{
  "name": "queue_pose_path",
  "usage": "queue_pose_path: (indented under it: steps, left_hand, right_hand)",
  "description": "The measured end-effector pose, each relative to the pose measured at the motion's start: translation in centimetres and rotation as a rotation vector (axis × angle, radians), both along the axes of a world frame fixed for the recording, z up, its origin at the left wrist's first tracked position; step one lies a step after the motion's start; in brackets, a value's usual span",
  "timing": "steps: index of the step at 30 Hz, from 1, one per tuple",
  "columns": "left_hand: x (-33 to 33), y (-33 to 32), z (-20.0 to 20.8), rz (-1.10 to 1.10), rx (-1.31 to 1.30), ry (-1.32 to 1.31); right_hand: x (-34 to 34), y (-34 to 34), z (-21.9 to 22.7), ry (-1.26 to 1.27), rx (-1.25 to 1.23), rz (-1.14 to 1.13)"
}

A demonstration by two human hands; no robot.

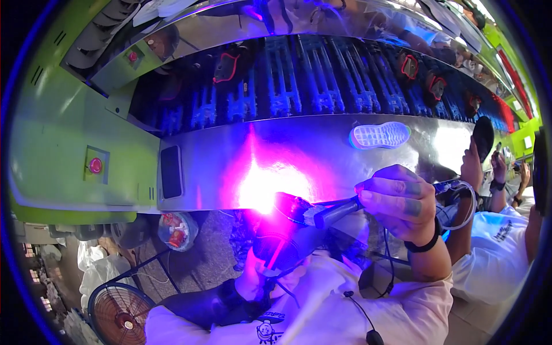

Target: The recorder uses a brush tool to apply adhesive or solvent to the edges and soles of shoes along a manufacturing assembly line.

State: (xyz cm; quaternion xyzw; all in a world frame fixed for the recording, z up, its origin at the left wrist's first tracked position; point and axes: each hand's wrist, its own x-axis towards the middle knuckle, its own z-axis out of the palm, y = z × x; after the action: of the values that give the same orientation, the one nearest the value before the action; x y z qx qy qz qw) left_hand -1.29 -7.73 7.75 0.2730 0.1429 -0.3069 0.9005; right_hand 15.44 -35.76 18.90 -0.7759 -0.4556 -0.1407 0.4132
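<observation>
- Green machine (57, 144) fills the left side, bending along the rim.
- Metal counter (210, 155) runs across the middle, with white-pink glare at its near edge.
- Blue-lit rack (284, 77) of bars lies behind the counter.
- Person in white shirt (499, 253) is at far right.
- Round fan (119, 316) sits lower left.
- Right hand (399, 201) is raised near the counter edge, fingers pinched around the brush handle.
- Dark shoe (284, 241) is in front of the counter, partly lost in glare; left hand (249, 275) is just beside it, its fingers obscured, so cannot tell whether they grip.
- Pale sole (379, 135) lies alone on the counter, well apart from the shoe.
- Brush (333, 214) points left, bristles overlapping the shoe's rim; contact unclear.
- Phone (171, 171) lies at the counter's left end.
</observation>
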Motion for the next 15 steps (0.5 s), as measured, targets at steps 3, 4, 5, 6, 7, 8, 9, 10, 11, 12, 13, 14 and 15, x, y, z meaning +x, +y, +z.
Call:
queue_pose_path:
  steps: [3, 4, 5, 6, 7, 8, 9, 10, 11, 12, 13, 14, 15]
  left_hand:
    - [0.4, -0.1, 0.1, -0.045, -0.023, 0.008]
    - [0.5, -0.3, 0.3, -0.056, -0.035, 0.017]
    - [0.7, -0.2, 0.4, -0.062, -0.036, 0.017]
    - [0.9, -0.3, 0.6, -0.07, -0.041, 0.019]
    - [1.1, -0.3, 0.7, -0.072, -0.045, 0.025]
    - [1.3, -0.3, 0.8, -0.079, -0.045, 0.027]
    - [1.5, -0.2, 0.9, -0.083, -0.043, 0.026]
    - [1.7, -0.2, 1.0, -0.085, -0.042, 0.027]
    - [2.0, -0.1, 1.1, -0.087, -0.042, 0.028]
    - [2.2, -0.1, 1.2, -0.088, -0.04, 0.028]
    - [2.4, -0.2, 1.4, -0.09, -0.043, 0.031]
    - [2.7, -0.2, 1.5, -0.09, -0.044, 0.035]
    - [3.0, -0.3, 1.7, -0.087, -0.045, 0.036]
  right_hand:
    - [0.3, 0.2, -0.9, 0.007, 0.029, 0.016]
    - [0.4, 0.4, -1.3, 0.013, 0.043, 0.023]
    - [0.4, 0.4, -1.6, 0.019, 0.058, 0.03]
    - [0.4, 0.5, -1.8, 0.02, 0.061, 0.03]
    - [0.3, 0.5, -2.1, 0.034, 0.072, 0.018]
    - [0.2, 0.5, -2.3, 0.049, 0.082, 0.005]
    - [0.2, 0.6, -2.6, 0.049, 0.085, 0.004]
    - [0.1, 0.6, -2.9, 0.07, 0.1, 0.004]
    - [0.1, 0.5, -3.1, 0.085, 0.113, 0.002]
    - [0.0, 0.5, -3.4, 0.089, 0.115, 0.003]
    - [-0.1, 0.4, -3.8, 0.111, 0.133, 0.004]
    - [-0.3, 0.3, -4.2, 0.135, 0.15, 0.004]
    - [-0.5, 0.1, -4.7, 0.131, 0.155, 0.005]
